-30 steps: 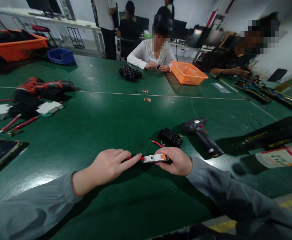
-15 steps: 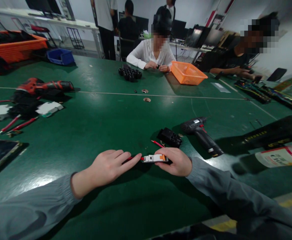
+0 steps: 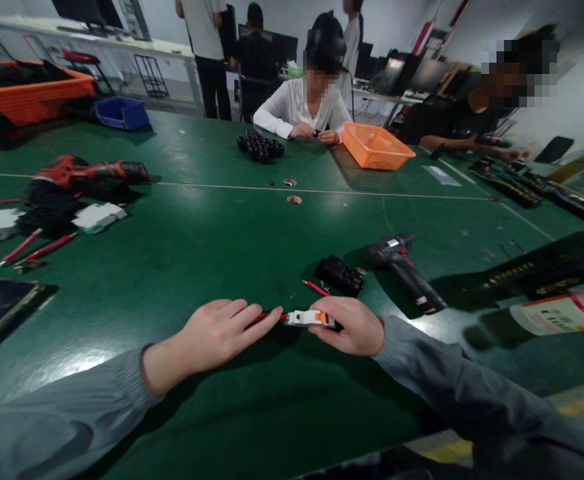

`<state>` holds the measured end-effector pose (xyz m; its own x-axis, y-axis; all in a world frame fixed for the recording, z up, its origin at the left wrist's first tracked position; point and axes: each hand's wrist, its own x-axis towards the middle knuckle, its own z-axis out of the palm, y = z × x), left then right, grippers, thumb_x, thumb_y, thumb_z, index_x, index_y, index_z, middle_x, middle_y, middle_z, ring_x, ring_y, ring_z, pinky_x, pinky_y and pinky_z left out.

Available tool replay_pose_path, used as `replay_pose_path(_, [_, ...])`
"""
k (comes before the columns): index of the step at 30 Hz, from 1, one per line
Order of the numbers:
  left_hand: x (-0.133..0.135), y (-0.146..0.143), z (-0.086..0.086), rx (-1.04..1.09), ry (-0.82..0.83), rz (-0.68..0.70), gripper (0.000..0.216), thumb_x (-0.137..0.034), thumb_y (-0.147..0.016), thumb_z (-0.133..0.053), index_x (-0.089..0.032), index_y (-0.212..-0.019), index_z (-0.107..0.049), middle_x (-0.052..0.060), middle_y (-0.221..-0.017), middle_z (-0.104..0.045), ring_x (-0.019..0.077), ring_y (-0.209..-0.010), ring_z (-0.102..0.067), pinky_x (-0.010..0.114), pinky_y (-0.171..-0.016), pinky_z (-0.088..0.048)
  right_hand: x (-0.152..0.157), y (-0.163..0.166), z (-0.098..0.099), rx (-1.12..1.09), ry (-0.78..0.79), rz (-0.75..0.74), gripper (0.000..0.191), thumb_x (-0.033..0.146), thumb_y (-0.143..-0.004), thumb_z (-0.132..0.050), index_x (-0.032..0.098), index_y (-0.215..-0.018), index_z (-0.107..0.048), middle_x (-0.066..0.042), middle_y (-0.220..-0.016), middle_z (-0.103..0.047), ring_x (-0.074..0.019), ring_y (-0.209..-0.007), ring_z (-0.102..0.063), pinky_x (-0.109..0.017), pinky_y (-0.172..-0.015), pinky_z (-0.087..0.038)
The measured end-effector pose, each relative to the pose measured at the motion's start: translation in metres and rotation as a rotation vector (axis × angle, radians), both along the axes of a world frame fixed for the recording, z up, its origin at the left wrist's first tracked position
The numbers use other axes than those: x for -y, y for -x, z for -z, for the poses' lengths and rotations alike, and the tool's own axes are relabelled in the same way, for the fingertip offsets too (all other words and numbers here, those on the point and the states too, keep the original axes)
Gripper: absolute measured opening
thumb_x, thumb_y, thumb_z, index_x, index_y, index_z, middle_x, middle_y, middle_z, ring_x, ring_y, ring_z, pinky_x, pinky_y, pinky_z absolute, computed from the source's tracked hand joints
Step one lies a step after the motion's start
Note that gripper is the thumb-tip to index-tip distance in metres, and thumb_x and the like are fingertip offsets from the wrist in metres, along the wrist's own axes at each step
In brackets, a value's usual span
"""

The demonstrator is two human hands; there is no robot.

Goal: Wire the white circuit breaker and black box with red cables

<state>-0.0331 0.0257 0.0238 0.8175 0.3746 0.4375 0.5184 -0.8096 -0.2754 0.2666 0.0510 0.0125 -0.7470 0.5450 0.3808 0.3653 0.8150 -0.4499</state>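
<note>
My right hand pinches a white circuit breaker with an orange lever, low over the green table. My left hand grips a red wire between thumb and fingers, and the wire's end meets the breaker's left side. How deep the wire sits in the terminal cannot be seen. Just beyond my right hand lie a black block-shaped part and a short red wire piece. A black cordless screwdriver rests to the right of them.
On the left are a red drill, white breakers with red wires, and a phone. A bottle lies at right. Across the table, a co-worker in white sits by an orange basket and black balls.
My hands hold nearly the same pose; the breaker has turned slightly in my right hand. In the background, a standing person has shifted right, and the co-worker at right has moved their hands.
</note>
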Motion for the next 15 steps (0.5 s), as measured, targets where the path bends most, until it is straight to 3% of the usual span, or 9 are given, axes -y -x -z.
replay_pose_path(15, [-0.0025,-0.0053,0.0038,0.165,0.111,0.028,0.035,-0.013,-0.096,-0.043,-0.012,-0.129,-0.055,0.004,-0.088,-0.067,0.0111,-0.065,-0.058,0.022,-0.054,-0.046,0.0053,0.0046,-0.0012,-0.091,0.124,0.078,0.019,0.027,-0.089,-0.064,0.018,-0.105,-0.058,-0.003,-0.081,-0.066,-0.0140,-0.065,-0.059,-0.026,-0.059,-0.046])
